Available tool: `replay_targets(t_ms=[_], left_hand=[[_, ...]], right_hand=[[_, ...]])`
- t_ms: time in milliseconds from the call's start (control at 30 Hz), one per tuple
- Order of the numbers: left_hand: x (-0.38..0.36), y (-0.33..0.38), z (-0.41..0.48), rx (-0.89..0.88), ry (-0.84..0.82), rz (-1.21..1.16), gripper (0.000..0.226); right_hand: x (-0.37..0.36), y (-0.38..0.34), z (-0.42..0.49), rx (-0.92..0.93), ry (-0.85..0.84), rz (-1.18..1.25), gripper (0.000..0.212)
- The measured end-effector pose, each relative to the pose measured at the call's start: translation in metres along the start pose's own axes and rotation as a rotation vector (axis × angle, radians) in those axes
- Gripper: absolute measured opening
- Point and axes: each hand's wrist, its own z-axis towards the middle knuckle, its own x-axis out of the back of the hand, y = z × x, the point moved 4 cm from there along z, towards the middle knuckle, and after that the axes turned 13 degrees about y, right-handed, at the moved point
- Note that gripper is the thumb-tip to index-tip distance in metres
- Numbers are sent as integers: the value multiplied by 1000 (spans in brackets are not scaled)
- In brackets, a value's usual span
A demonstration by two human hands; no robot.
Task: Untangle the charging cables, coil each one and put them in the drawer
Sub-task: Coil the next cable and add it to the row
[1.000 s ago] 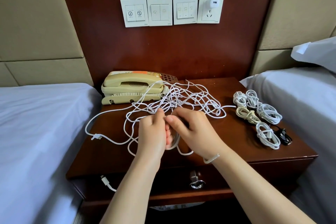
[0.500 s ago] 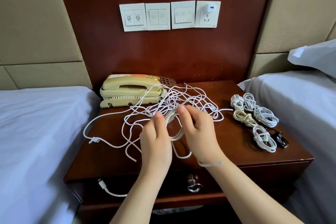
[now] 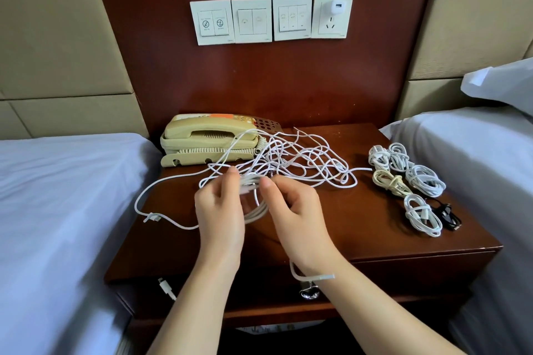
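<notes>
The left hand (image 3: pixel 222 219) and the right hand (image 3: pixel 298 219) each have a narrow grip: thumb and fingertips pinch the top of a loop of white charging cable (image 3: pixel 255 206), several turns thick, which hangs between them above the worktop. A white cable end (image 3: pixel 315 277) sticks out under the right wrist. Just behind the hands lies a loose tangle of white cables (image 3: pixel 291 158), with one strand trailing left to a connector near the edge. Well to the right sit five tied white and cream cable bundles (image 3: pixel 403 179) and a small black cable bundle (image 3: pixel 448 215). Below is the dark wooden drawer (image 3: pixel 268 297) with a round metal knob (image 3: pixel 308 292). Its contents cannot be seen, and a white plug (image 3: pixel 166 289) hangs at its left corner. The red-brown wooden nightstand worktop (image 3: pixel 360 233) also carries a beige corded telephone (image 3: pixel 210 141). It stands between two white-sheeted beds (image 3: pixel 57 196), under white wall switch plates (image 3: pixel 251 20).
</notes>
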Motion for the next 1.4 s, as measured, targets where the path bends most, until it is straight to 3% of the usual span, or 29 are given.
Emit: replay_targets(t_ms=[167,433,567,700,867,1033,1233,1400], left_hand=[[3,4,11,-175,2,78,48],[-7,3,-1,-128,-212,132,45],[0,-1,12,-98,-71,109,46],[7,-5,24,-186,25,187,46],[12,3,25,-316,85,290,55],[4,7,23,-465,22,398,54],[-11,0,15,-548,-210,433,51],[-17,-2,9,-478,-331,422,50]], right_hand=[[4,1,9,14,-134,-54,41],[23,30,29,46,-278,-303,37],[13,25,11,68,-555,-403,21],[-1,11,-6,179,-654,-530,19],[-12,-2,-18,411,-628,-693,18],[-2,-16,-7,585,-382,-700,31],[20,-5,16,425,-327,-649,33],[29,6,26,233,-389,-532,38]])
